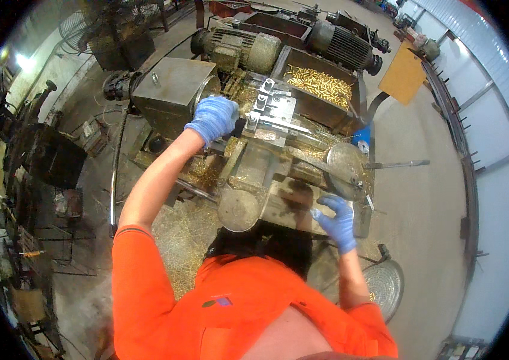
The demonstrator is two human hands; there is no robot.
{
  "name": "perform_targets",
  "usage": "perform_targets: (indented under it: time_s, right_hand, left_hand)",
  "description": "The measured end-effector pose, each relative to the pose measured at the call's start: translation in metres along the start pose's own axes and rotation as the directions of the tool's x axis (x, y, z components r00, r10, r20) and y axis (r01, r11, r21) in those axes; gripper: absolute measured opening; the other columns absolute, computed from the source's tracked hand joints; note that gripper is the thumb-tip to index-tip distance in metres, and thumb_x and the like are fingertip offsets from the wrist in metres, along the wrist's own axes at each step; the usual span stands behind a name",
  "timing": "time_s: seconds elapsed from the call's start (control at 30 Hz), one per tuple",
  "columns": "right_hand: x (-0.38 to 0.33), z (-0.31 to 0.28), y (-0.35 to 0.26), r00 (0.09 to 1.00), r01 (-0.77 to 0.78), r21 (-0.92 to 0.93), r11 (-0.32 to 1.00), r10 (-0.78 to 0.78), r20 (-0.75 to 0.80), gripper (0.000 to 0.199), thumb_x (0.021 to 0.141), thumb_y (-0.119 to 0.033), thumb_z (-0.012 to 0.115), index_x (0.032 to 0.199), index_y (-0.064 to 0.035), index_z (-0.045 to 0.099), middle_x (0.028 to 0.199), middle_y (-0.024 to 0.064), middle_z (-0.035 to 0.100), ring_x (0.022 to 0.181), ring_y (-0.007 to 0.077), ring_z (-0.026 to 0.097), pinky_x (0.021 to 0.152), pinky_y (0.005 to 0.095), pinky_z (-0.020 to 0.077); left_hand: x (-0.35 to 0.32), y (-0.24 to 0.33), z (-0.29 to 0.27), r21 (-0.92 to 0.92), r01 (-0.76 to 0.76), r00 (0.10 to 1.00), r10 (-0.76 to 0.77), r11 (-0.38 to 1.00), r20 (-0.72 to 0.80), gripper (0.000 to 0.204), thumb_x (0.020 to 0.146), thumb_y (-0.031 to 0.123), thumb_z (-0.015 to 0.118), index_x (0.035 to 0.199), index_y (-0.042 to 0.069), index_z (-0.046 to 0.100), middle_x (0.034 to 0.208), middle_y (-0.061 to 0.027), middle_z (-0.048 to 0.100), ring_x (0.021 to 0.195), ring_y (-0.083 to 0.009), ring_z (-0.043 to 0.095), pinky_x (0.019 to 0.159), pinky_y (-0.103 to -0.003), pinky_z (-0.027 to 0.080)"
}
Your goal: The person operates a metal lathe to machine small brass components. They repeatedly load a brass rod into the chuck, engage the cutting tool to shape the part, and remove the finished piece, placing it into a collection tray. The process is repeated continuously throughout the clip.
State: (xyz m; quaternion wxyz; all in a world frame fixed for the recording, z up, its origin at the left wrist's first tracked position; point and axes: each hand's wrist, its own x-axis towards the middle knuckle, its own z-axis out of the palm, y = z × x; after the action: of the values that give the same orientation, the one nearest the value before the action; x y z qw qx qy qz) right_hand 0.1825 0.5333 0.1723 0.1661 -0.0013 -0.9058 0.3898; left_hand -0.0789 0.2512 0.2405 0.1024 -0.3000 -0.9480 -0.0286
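Observation:
My left hand [214,119], in a blue knitted glove, is closed beside the spindle end of the headstock [173,90] of a small lathe-like machine. Its fingers curl away from view, so whatever they hold is hidden. To its right stands a bright metal tool block [272,111] with several upright bolts. My right hand [336,222], gloved the same way, hangs over the machine's near right side with thumb and fingers apart and nothing visible between them. Just above that hand lie a round metal disc [346,163] and a flat bar lever [323,165].
A dark metal bin [356,114] of small brass pieces [318,84] sits behind the tool block. Two motors [341,45] are farther back. A rod handle [398,164] juts out right. A round pan [384,287] stands low beside my right forearm. Brass chips [176,240] litter the floor.

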Motion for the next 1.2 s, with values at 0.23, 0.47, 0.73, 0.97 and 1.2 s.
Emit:
perform_targets:
  time_s: [0.23, 0.47, 0.73, 0.97, 1.2]
  right_hand:
    - [0.008, -0.004, -0.008, 1.000, -0.003, -0.019, 1.000, 0.003, -0.012, 0.035, 0.065, -0.023, 0.078, 0.088, -0.0010, 0.064, 0.090, 0.0124, 0.060, 0.087, 0.0255, 0.056, 0.078, 0.0333, 0.0448]
    - [-0.003, -0.009, -0.004, 0.999, -0.049, -0.008, 0.999, 0.049, -0.016, 0.032, 0.066, -0.021, 0.077, 0.087, -0.0010, 0.064, 0.083, 0.0108, 0.062, 0.080, 0.0229, 0.059, 0.073, 0.0309, 0.0460]
    - [-0.018, -0.013, 0.014, 0.990, -0.139, -0.012, 0.990, 0.138, -0.040, 0.029, 0.067, -0.020, 0.076, 0.085, -0.0002, 0.065, 0.081, 0.0114, 0.063, 0.077, 0.0225, 0.059, 0.072, 0.0306, 0.0464]
    - [-0.017, -0.024, 0.008, 0.989, -0.135, -0.051, 0.990, 0.132, -0.060, 0.029, 0.067, -0.021, 0.076, 0.085, -0.0019, 0.065, 0.081, 0.0112, 0.063, 0.076, 0.0228, 0.059, 0.071, 0.0312, 0.0466]
    - [-0.029, -0.025, 0.007, 0.969, -0.244, 0.038, 0.969, 0.245, -0.039, 0.028, 0.067, -0.021, 0.076, 0.085, -0.0022, 0.066, 0.081, 0.0112, 0.063, 0.077, 0.0224, 0.059, 0.071, 0.0309, 0.0465]
  left_hand:
    - [0.027, 0.001, -0.015, -0.127, -0.011, 0.986, -0.011, 0.992, -0.167, 0.015, 0.076, 0.024, 0.056, 0.082, 0.013, 0.064, 0.070, -0.0155, 0.060, 0.068, -0.0339, 0.059, 0.062, -0.044, 0.047]
    - [0.056, -0.011, -0.008, -0.171, 0.061, 0.954, -0.108, 0.983, -0.280, 0.015, 0.076, 0.024, 0.056, 0.083, 0.012, 0.063, 0.078, -0.0146, 0.063, 0.075, -0.0339, 0.060, 0.068, -0.044, 0.048]
    - [0.070, -0.004, -0.021, -0.008, 0.008, 0.999, -0.008, 1.000, 0.037, 0.016, 0.070, 0.016, 0.056, 0.078, 0.009, 0.067, 0.084, -0.0168, 0.063, 0.079, -0.0344, 0.061, 0.072, -0.043, 0.049]
    - [0.081, -0.012, -0.005, 0.095, 0.016, 0.988, -0.030, 0.995, 0.153, 0.018, 0.071, 0.019, 0.056, 0.081, 0.009, 0.067, 0.082, -0.0181, 0.062, 0.078, -0.0343, 0.061, 0.072, -0.043, 0.049]
    - [0.077, -0.019, -0.010, -0.127, 0.136, 0.934, -0.170, 0.983, -0.314, 0.017, 0.074, 0.023, 0.056, 0.084, 0.013, 0.066, 0.079, -0.0151, 0.063, 0.074, -0.0348, 0.060, 0.066, -0.044, 0.048]
